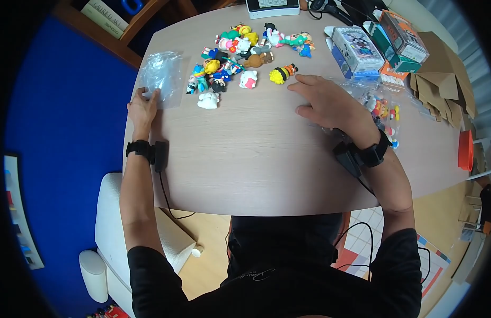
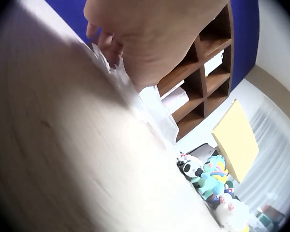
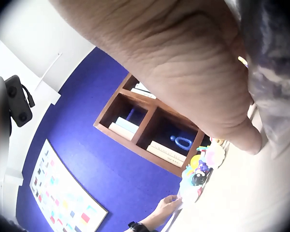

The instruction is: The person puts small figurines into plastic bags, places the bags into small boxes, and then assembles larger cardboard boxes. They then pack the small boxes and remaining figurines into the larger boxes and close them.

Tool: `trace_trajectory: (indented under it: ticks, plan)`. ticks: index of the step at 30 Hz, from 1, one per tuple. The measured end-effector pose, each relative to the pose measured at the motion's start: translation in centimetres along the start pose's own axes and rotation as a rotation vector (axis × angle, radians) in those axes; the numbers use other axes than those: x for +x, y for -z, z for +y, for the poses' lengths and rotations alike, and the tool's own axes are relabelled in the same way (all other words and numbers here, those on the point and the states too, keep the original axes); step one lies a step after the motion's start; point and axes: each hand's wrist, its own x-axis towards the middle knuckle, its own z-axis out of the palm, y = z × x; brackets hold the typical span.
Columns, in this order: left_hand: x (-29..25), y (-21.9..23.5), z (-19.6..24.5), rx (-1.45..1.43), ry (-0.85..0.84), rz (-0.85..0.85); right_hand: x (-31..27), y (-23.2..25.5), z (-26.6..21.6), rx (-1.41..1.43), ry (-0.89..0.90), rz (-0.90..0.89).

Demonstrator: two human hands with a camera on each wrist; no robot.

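At the table's left edge, my left hand [image 1: 142, 110] grips the near edge of a clear plastic bag [image 1: 163, 74]. In the left wrist view, the bag's crumpled edge [image 2: 118, 77] meets the curled fingers [image 2: 106, 41]. My right hand [image 1: 335, 103] is on the right side of the table, palm down, with fingers extended to the left and nothing held. Just beyond its fingertips lies a yellow-and-black striped figure [image 1: 280, 75]. Behind and beside its wrist is clear plastic packaging [image 1: 356, 87] with colourful figures [image 1: 380, 108] in it.
A pile of small toy figures [image 1: 224, 61] covers the back middle, with a white kitty figure [image 1: 248, 79] and a white figure [image 1: 208, 100] at its near side. Toy boxes [image 1: 356, 50] and folded brown cardboard [image 1: 441, 74] stand back right. An orange container [image 1: 465, 150] sits at the right edge.
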Motion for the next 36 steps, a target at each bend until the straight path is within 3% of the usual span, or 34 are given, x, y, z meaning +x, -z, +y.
trace_trajectory:
  ticks: [4,7,12,15,18,22,25,36]
  plan:
    - [1.3,-1.1,-1.9,-0.180,-0.039,0.089,-0.1,-0.2,0.3,-0.002,0.024,0.028]
    - [1.2,-0.3,-2.1,-0.322,-0.013,0.110,0.1,-1.5,1.4,-0.007,0.105,0.149]
    - [2.6,-1.2,-4.2,-0.665,-0.025,0.149,0.1,-1.6,1.4,-0.008,0.101,0.148]
    - [2.9,-1.5,-4.3,-0.688,-0.037,0.214,0.1,-1.6,1.4,-0.006,0.099,0.149]
    - [1.2,0.6,-1.6,-0.120,-0.110,0.437,0.0,-1.6,1.2,-0.012,0.088,0.144]
    - [-0.2,2.2,1.5,-0.045,0.015,-0.088,0.2,-1.6,1.4,0.005,0.088,0.129]
    - [-0.2,0.5,0.8,-0.007,-0.011,-0.116,0.2,-1.6,1.2,-0.017,0.090,0.134]
    - [1.1,-0.7,-1.5,-0.349,-0.082,-0.092,-0.1,-0.5,0.5,-0.006,0.026,0.039]
